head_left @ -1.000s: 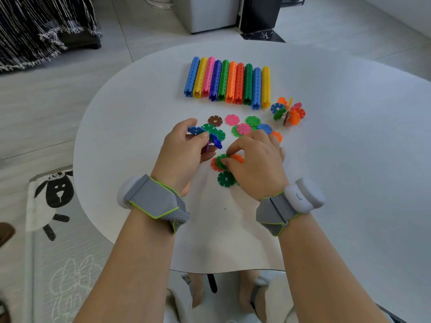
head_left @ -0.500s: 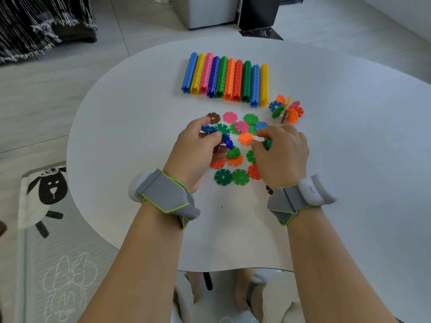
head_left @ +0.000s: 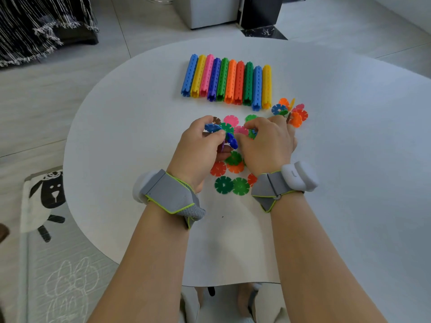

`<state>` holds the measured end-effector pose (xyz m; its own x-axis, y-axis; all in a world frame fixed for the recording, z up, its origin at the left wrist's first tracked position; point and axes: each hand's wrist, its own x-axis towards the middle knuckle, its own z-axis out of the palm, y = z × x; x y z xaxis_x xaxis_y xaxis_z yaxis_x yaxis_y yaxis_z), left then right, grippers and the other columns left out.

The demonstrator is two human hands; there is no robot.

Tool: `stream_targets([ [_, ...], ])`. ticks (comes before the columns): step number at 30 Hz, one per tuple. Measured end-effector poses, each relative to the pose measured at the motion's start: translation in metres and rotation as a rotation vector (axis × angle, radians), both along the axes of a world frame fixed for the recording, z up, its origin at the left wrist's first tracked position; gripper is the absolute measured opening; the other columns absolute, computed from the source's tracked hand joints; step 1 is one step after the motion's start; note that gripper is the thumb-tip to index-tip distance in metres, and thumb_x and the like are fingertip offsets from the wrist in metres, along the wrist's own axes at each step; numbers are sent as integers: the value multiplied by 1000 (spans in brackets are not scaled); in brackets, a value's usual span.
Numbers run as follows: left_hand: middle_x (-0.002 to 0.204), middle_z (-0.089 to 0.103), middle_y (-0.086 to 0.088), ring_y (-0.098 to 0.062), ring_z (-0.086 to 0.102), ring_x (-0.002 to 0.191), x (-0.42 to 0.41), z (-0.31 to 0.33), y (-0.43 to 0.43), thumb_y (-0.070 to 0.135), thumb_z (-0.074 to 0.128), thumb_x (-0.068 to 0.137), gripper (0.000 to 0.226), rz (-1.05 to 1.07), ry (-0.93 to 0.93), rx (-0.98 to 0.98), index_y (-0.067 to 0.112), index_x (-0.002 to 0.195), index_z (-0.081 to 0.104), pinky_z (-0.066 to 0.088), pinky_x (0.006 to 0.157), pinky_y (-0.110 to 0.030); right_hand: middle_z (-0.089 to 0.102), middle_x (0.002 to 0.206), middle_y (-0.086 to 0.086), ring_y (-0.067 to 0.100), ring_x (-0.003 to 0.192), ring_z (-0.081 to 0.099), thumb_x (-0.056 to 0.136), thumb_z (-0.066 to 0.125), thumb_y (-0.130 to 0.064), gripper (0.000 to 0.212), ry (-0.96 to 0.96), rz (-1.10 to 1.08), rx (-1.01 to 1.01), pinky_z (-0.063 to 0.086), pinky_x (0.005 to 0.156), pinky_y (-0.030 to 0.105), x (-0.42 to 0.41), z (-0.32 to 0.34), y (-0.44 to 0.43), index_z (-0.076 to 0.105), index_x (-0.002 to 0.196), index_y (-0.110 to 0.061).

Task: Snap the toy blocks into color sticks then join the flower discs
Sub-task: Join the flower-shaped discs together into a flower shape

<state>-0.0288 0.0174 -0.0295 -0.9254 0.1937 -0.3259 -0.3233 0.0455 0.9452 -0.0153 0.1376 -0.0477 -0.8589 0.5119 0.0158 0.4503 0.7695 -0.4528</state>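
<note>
My left hand (head_left: 200,148) grips a small cluster of joined blue flower discs (head_left: 229,138) above the table. Close beside it on the right, my right hand (head_left: 268,143) pinches a disc that looks blue and green (head_left: 252,133); its fingers mostly hide it. Loose flower discs (head_left: 231,185) in green, red, orange and pink lie flat under and around both hands. A finished cluster of joined discs (head_left: 292,111) sits to the right. Several colour sticks (head_left: 227,82) lie side by side in a row farther back.
The round white table (head_left: 349,159) has its edge near my body and on the left. On the floor to the left lies a mat with a sheep picture (head_left: 46,197). White and black furniture (head_left: 228,10) stands beyond the table.
My right hand moved from the near discs up and left, bringing a disc close to the cluster in my left hand. Green and red discs near me became uncovered.
</note>
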Motion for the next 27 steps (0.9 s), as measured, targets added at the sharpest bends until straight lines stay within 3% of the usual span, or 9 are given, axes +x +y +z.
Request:
stream_targets([
  [4,96,59,-7,-18,63,75,0,0,-2,11,44,97,39,16,-5,-4,18,135,41,54,86,-40,45,118,-3,23,117,33,83,65,-37,28,42,14,-34,22,87,30,1,2,1,63,110,-30],
  [7,92,60,-8,-18,60,73,-2,1,-6,11,39,98,38,45,-6,21,18,135,40,55,78,-34,49,101,-10,19,112,38,84,66,-33,10,119,27,-45,21,84,28,6,4,5,65,93,-31],
  [8,89,60,-8,-18,60,73,-2,2,-6,11,39,99,36,48,-8,32,18,133,41,55,77,-34,51,94,-13,17,109,43,84,66,-33,3,149,39,-63,25,85,28,7,5,5,65,87,-32],
  [12,89,59,-10,-19,62,68,3,7,-6,9,36,99,20,32,-6,74,15,116,46,55,74,-35,60,69,-20,5,75,63,82,70,-25,12,299,113,-286,52,80,29,20,21,1,63,75,-31],
  [16,84,57,-10,-18,59,61,6,10,-5,9,37,98,14,-16,24,57,13,109,45,56,58,-30,67,70,-11,1,61,67,82,71,-14,14,374,183,-450,57,70,28,35,28,-7,62,76,-23],
  [27,72,57,-6,-14,52,52,12,11,-8,8,37,97,16,-66,90,-10,19,95,49,42,49,-26,66,75,-8,2,65,68,84,68,-10,12,399,190,-462,58,68,32,45,26,-5,62,80,-20],
])
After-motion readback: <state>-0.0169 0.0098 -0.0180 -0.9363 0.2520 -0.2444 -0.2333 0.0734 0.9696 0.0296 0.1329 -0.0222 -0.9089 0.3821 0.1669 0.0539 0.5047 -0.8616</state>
